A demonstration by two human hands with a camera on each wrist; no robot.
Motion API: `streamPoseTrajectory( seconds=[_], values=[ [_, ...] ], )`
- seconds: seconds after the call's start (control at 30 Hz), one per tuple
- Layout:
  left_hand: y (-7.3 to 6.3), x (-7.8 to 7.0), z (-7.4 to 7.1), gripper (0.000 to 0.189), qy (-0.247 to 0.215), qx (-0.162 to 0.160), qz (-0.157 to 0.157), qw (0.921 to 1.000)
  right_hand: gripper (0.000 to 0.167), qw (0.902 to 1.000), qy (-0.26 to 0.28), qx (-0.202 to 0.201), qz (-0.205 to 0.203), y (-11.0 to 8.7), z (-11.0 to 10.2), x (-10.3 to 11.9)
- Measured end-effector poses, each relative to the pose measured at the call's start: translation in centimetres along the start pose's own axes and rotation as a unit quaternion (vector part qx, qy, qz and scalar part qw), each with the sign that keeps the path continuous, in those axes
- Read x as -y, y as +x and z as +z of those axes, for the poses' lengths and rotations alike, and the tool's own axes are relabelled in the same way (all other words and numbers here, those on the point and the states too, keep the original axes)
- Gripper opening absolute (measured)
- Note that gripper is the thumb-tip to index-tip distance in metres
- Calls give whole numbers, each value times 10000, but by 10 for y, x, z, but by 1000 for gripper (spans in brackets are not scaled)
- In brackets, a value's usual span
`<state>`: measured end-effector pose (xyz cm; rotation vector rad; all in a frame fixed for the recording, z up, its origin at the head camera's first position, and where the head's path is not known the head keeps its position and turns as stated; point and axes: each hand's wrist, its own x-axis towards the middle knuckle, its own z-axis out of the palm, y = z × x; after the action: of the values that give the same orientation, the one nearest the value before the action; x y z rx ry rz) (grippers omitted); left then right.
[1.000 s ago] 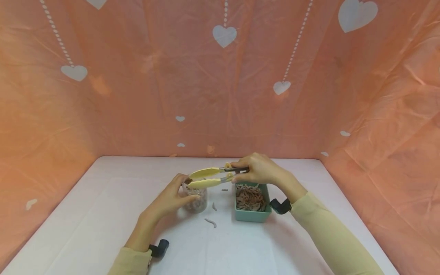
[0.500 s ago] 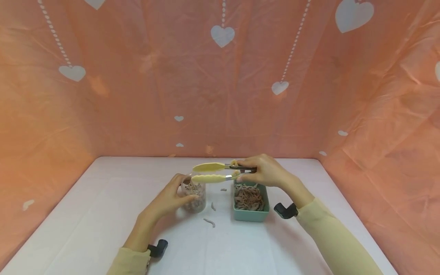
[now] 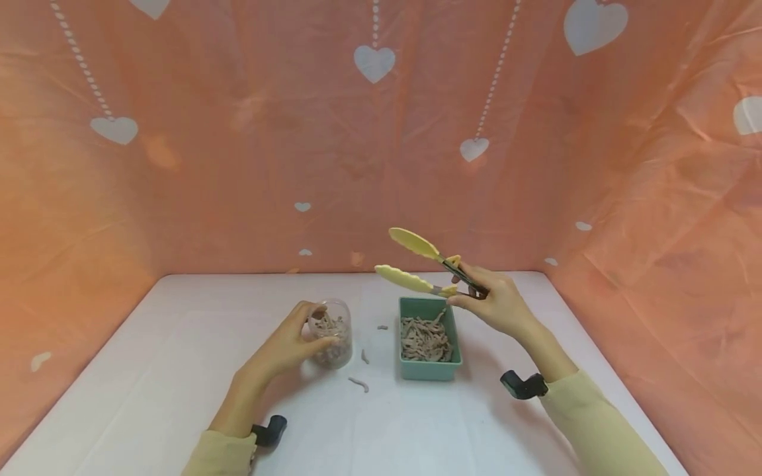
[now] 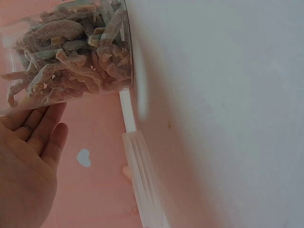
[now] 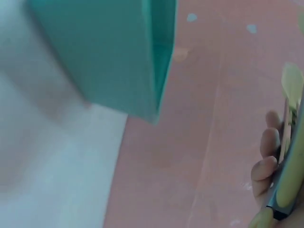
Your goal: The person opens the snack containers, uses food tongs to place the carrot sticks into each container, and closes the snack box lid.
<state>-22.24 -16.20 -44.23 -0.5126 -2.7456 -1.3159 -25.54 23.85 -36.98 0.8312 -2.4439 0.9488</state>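
Observation:
In the head view my left hand (image 3: 288,340) holds a clear plastic jar (image 3: 339,354) around its rim, thumb on the near side and fingers on the far side. Brown-grey dried strips (image 4: 66,57) fill much of the jar, as the left wrist view shows. My right hand (image 3: 497,301) grips tongs (image 3: 443,264) with yellow scalloped heads, raised above the back of a green rectangular tub (image 3: 428,371). The tong heads stand apart with nothing between them. Inside the tub lies a heap of similar strips (image 3: 425,339).
Loose strips lie on the white table (image 3: 411,430) between jar and tub: a long one (image 3: 359,384), a shorter one (image 3: 365,356) and a small one (image 3: 382,327). A clear ridged plastic piece (image 4: 142,180) shows in the left wrist view. Behind the table hangs orange cloth (image 3: 238,198) with white hearts.
My right hand has drawn the tongs from over the jar up and to the right, past the tub, and their heads have spread wider. The left hand stays on the jar.

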Motion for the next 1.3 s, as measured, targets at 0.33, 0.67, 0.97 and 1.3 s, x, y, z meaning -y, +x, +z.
streamPoseTrajectory(
  seconds=[0.33, 0.67, 0.97, 1.3],
  values=[
    [0, -1, 0, 65, 44, 1, 70, 10000, 62, 9887, -169, -1167, 921, -34, -10, -21],
    [0, -1, 0, 67, -5, 30, -84, 10000, 54, 9662, -592, -1465, 2038, -61, -13, -36],
    [0, -3, 0, 64, -5, 34, -44, 10000, 48, 9532, -826, -1007, 2728, -80, -13, -48],
    [-1, -4, -1, 64, -23, 19, 74, 10000, 91, 9387, -834, 113, 3344, -86, -17, -61]
  ],
)
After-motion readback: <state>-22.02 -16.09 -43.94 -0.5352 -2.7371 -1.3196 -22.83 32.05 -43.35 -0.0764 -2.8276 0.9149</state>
